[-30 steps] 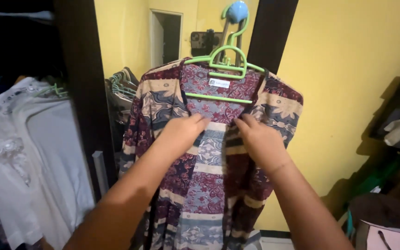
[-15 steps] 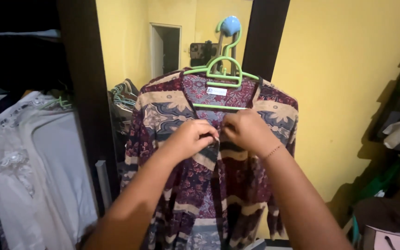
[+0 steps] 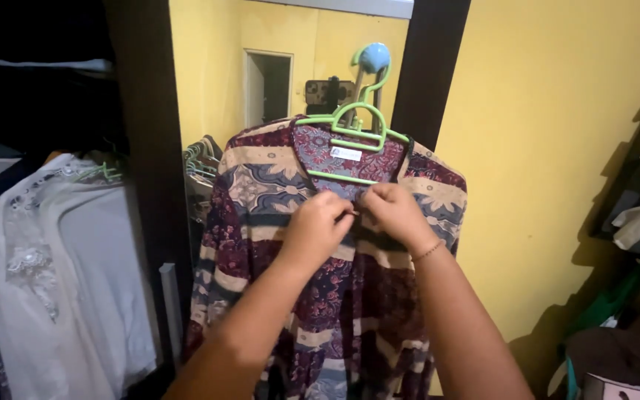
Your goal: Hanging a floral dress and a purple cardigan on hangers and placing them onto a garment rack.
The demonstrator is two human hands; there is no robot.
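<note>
Maroon patterned shirt (image 3: 275,222) (striped bands), front pinched shut w/ both hands.

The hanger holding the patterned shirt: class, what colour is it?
Light green; the hanger shows best in the head view, above both hands.

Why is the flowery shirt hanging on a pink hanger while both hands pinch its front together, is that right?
Not quite: the hanger is green, not pink, as the head view shows. The left hand and right hand do pinch the patterned shirt together at its front.
</note>
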